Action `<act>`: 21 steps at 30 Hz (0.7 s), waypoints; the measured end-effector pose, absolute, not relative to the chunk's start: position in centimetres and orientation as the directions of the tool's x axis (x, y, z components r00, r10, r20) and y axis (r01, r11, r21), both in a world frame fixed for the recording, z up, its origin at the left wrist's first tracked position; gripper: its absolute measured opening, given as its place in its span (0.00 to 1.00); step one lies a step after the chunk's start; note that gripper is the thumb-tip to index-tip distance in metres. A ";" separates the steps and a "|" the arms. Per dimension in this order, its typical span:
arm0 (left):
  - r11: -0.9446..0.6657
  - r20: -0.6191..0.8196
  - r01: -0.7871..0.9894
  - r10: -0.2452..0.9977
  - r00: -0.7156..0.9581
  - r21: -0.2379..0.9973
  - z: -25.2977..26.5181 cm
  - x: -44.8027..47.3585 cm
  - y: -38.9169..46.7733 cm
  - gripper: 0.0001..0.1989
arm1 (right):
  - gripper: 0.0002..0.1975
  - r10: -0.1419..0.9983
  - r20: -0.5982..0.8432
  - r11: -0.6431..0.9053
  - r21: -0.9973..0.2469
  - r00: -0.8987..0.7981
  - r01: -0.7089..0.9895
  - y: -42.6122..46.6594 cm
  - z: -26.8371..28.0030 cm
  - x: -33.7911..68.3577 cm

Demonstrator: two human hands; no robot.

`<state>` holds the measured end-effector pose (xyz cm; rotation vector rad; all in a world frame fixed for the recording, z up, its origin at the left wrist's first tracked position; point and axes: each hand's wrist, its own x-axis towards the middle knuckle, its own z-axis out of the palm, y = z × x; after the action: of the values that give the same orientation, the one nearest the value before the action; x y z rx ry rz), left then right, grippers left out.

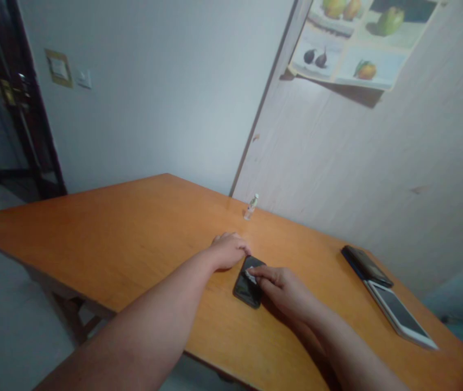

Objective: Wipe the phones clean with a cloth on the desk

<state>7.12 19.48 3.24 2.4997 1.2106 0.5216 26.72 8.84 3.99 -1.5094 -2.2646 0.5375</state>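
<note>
A dark smartphone (246, 293) lies flat on the wooden table, screen up. My left hand (228, 251) rests on the table beyond its far left corner, fingers lying forward and partly hidden behind the hand. One digit reaches the phone's far edge. Over the screen, my right hand (282, 288) pinches a small crumpled white tissue (250, 275) and presses it on the glass. A small clear bottle (251, 207) with a pale cap stands past my left hand, near the wall.
The orange-brown table (133, 233) meets the wall at its far side. On the right lie a dark wallet-like case (367, 264) and a white tablet-like device (402, 315). Fruit pictures on a poster (362, 49) hang above. A dark door (11, 98) is at far left.
</note>
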 end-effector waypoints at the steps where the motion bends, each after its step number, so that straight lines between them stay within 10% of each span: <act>1: -0.592 0.187 0.682 0.797 0.575 0.429 3.2 7.1 19.5 0.16 | 0.20 0.936 0.090 0.341 -0.464 -0.339 0.817 8.9 4.1 26.6; 21: -0.592 0.182 0.684 0.797 0.576 0.426 3.1 7.1 19.8 0.16 | 0.22 0.964 0.070 0.266 -0.281 -0.257 0.922 9.5 4.9 25.8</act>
<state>7.13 19.80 3.08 2.5013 1.2133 0.5159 25.77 9.45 4.95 -1.7552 -2.3088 0.2682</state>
